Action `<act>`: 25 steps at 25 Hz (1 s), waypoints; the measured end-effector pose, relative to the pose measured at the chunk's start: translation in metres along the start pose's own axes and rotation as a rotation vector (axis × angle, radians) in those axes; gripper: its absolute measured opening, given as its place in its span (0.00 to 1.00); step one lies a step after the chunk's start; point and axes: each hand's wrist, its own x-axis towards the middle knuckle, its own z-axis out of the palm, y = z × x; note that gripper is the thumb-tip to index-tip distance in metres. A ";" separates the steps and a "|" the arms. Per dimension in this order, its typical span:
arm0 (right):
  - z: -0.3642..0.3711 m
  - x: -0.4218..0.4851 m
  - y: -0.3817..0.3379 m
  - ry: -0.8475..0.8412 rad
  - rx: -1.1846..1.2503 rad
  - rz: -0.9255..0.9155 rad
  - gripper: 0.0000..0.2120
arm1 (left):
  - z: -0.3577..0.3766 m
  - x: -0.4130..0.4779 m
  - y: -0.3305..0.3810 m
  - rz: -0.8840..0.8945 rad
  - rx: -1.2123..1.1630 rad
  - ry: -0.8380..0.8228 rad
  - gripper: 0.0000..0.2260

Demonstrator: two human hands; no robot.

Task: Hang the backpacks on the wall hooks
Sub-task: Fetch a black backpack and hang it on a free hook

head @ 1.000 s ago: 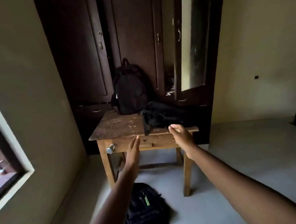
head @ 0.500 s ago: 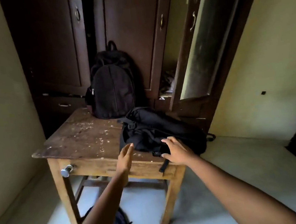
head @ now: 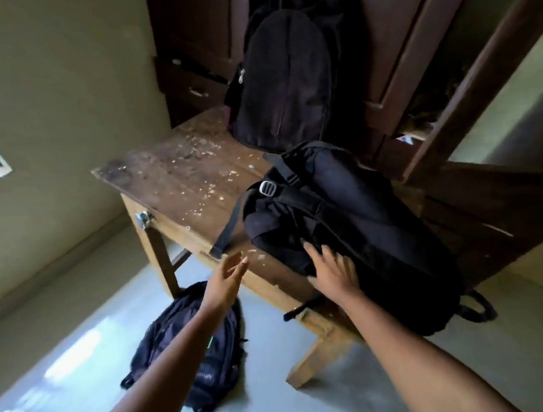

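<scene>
Your right hand point(head: 332, 272) lies flat, fingers spread, on the near end of the black backpack point(head: 346, 230) lying on the worktop point(head: 177, 180), gripping nothing. Your left hand point(head: 226, 279) hovers open just beside its loose strap. A second backpack point(head: 284, 79) stands upright against the wardrobe point(head: 413, 31); a third point(head: 211, 362) lies on the floor.

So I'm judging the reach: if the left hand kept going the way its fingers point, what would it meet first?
Probably the loose strap hanging off the lying backpack at the table edge, just beyond the left hand; depth is unclear.
</scene>
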 end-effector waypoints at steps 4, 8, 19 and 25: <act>-0.020 -0.003 0.010 0.053 0.034 -0.189 0.32 | 0.010 -0.039 -0.010 -0.095 -0.214 0.154 0.17; -0.026 -0.054 -0.034 -0.024 0.145 -0.457 0.28 | 0.009 -0.093 -0.023 -0.315 -0.406 0.123 0.20; 0.038 -0.298 -0.238 -0.356 0.170 -1.137 0.28 | -0.101 -0.344 -0.174 -0.380 -1.110 0.707 0.14; 0.094 -0.374 -0.290 -0.689 0.383 -1.171 0.26 | -0.152 -0.419 -0.245 -0.559 -1.112 1.129 0.09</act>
